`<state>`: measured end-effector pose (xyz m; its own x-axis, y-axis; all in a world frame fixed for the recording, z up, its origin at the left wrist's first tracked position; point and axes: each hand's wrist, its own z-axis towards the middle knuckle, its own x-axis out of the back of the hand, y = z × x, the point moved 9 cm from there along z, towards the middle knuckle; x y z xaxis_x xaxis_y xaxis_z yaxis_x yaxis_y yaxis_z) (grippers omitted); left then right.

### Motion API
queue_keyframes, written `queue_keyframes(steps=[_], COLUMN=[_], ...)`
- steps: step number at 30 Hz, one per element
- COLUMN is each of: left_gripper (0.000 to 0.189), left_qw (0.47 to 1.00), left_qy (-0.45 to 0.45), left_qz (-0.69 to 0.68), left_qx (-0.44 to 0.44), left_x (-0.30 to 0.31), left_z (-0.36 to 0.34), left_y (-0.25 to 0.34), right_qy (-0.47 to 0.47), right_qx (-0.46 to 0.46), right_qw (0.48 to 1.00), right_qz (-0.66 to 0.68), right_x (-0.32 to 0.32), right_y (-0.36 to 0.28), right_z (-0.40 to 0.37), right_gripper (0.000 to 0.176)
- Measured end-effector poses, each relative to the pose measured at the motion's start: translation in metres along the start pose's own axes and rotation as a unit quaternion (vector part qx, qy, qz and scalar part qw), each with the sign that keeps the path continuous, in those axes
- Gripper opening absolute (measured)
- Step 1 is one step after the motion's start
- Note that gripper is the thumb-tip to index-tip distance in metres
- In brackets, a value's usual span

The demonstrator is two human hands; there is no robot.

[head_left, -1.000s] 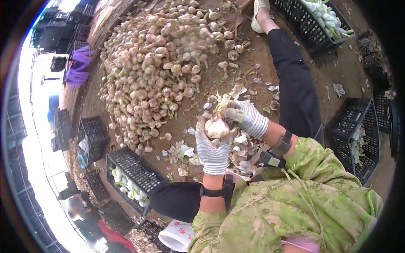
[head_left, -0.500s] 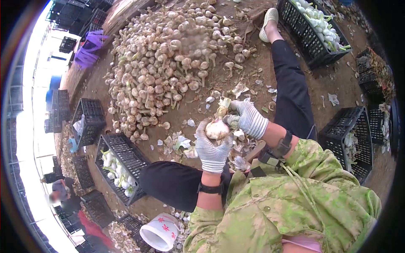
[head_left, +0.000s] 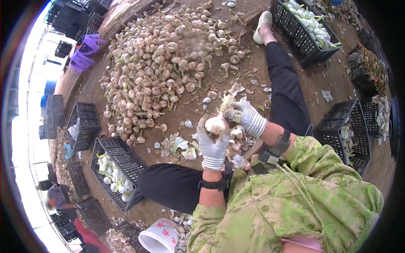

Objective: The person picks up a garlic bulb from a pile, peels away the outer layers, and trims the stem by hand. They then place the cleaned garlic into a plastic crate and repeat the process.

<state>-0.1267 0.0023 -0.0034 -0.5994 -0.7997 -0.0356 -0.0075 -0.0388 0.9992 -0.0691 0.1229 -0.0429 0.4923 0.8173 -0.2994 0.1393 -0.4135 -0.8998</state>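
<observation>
The work in hand looks like cleaning one garlic bulb [head_left: 217, 124], held at the centre of the frame above the dirt floor. The left hand [head_left: 213, 145], gloved, has its grip closed round the bulb from below. The right hand [head_left: 247, 118], also gloved, has its grip pinched on the stalk [head_left: 226, 102] that stands up from the bulb. By my reading the stalk and outer skin are coming off, so the next move calls for a firm hold below and a clean twist or pull above.

Counted: one bulb in hand and two gloves. The heap [head_left: 168, 63] at upper centre holds too many bulbs to count. Four black crates lie close by, three of them holding pale bulbs: lower left [head_left: 110, 168], upper right [head_left: 295, 33] and right [head_left: 352, 139] (more stand stacked at the frame's edges). One white bucket [head_left: 158, 240] sits at the bottom, and loose peelings [head_left: 181, 145] lie beneath the hands.
</observation>
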Motion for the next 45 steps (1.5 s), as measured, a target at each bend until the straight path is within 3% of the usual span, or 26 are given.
queue_keyframes(steps=[3, 5, 12, 15, 17, 19, 20, 21, 22, 24, 25, 26, 27, 28, 30, 31, 33, 36, 37, 38, 39, 40, 41, 42, 43, 45], left_gripper=[0.063, 0.061, 0.06, 0.058, 0.056, 0.054, 0.05, 0.05, 0.048, 0.047, 0.047, 0.048, 0.049, 0.051, 0.051, 0.051, 0.056, 0.06, 0.06, 0.055, 0.051, 0.053, 0.053, 0.054, 0.056, 0.063], left_qw=[0.987, 0.94, 0.91, 0.929, 0.928, 0.94, 0.958, 0.956, 0.988, 0.986, 0.987, 0.943, 0.86, 0.857, 0.842, 0.826, 0.854, 0.978, 0.979, 0.995, 0.993, 0.995, 0.994, 0.974, 0.929, 0.897], left_qy=[0.014, 0.03, 0.061, 0.044, 0.038, 0.029, 0.026, 0.005, 0.043, 0.09, 0.085, 0.08, 0.074, 0.103, 0.115, 0.123, 0.075, 0.025, 0.027, 0.059, 0.09, 0.057, 0.057, 0.02, -0.018, -0.124], left_qz=[0.138, 0.295, 0.344, 0.308, 0.309, 0.293, 0.236, 0.243, 0.117, -0.13, -0.128, -0.269, -0.397, -0.364, -0.394, -0.419, -0.385, -0.125, -0.124, -0.028, 0.07, -0.035, -0.032, -0.163, -0.292, -0.317], left_qx=[-0.076, -0.168, -0.223, -0.203, -0.206, -0.173, -0.16, -0.163, -0.089, 0.046, 0.045, 0.181, 0.311, 0.348, 0.349, 0.356, 0.343, 0.163, 0.162, 0.069, -0.025, 0.08, 0.083, 0.157, 0.226, 0.282], left_x=[0.003, -0.004, 0.002, 0.007, 0.005, 0.009, 0.01, 0.006, 0.019, 0.039, 0.042, 0.038, 0.023, 0.017, 0.015, 0.013, 0.007, 0.009, 0.007, 0.016, 0.024, 0.023, 0.029, 0.019, 0.003, -0.012], left_z=[-0.004, -0.009, -0.012, -0.009, -0.011, -0.011, -0.011, -0.012, -0.01, -0.005, -0.003, -0.008, -0.02, -0.029, -0.027, -0.028, -0.026, -0.015, -0.015, -0.012, -0.013, -0.016, -0.019, -0.021, -0.024, -0.031], left_y=[0.013, 0.034, 0.042, 0.034, 0.035, 0.029, 0.024, 0.021, 0.008, -0.037, -0.039, -0.065, -0.076, -0.07, -0.074, -0.077, -0.072, -0.048, -0.052, -0.042, -0.027, -0.043, -0.05, -0.06, -0.066, -0.061], right_qy=[0.008, 0.03, -0.016, -0.01, -0.034, -0.041, -0.052, -0.061, -0.08, -0.086, -0.064, -0.07, -0.077, -0.077, -0.079, -0.08, -0.053, 0.004, 0.015, -0.004, -0.009, -0.023, -0.032, -0.081, -0.076, -0.024], right_qx=[0.042, 0.037, -0.034, -0.045, -0.034, -0.117, -0.044, -0.079, -0.071, -0.055, 0.014, 0.042, 0.068, 0.07, 0.22, 0.22, 0.072, 0.059, 0.065, 0.151, 0.149, 0.033, -0.084, 0.184, 0.185, 0.09], right_qw=[0.999, 0.998, 0.997, 0.985, 0.988, 0.979, 0.976, 0.973, 0.954, 0.878, 0.946, 0.911, 0.867, 0.866, 0.862, 0.861, 0.96, 0.96, 0.953, 0.958, 0.959, 0.998, 0.983, 0.957, 0.957, 0.957], right_qz=[-0.033, -0.044, -0.071, -0.167, -0.148, -0.163, -0.207, -0.206, -0.28, -0.468, -0.316, -0.404, -0.488, -0.489, -0.449, -0.452, -0.264, -0.274, -0.295, -0.243, -0.241, -0.04, 0.163, -0.207, -0.208, -0.274], right_x=[0.001, 0.003, -0.004, 0.006, 0.003, -0.007, -0.012, -0.015, -0.019, -0.029, -0.037, -0.029, -0.034, -0.032, -0.035, -0.036, -0.021, -0.013, -0.011, -0.015, -0.019, -0.016, -0.019, -0.026, -0.021, -0.007], right_y=[0.001, 0.003, 0.002, 0.013, 0.016, 0.009, -0.002, 0.004, 0.009, -0.004, 0.005, 0.018, 0.004, 0.003, -0.024, -0.026, -0.014, -0.01, -0.006, 0.004, 0.0, 0.014, 0.029, -0.012, -0.008, 0.006], right_z=[0.0, -0.001, 0.002, 0.007, 0.009, 0.001, 0.003, 0.002, 0.006, 0.006, 0.015, 0.018, 0.011, 0.008, -0.007, -0.009, -0.006, -0.006, -0.003, 0.003, 0.002, 0.005, 0.004, 0.005, 0.004, -0.001], right_gripper=[0.03, 0.03, 0.024, 0.022, 0.019, 0.018, 0.017, 0.017, 0.016, 0.014, 0.019, 0.021, 0.024, 0.024, 0.023, 0.023, 0.023, 0.021, 0.019, 0.018, 0.018, 0.018, 0.018, 0.02, 0.02, 0.024])
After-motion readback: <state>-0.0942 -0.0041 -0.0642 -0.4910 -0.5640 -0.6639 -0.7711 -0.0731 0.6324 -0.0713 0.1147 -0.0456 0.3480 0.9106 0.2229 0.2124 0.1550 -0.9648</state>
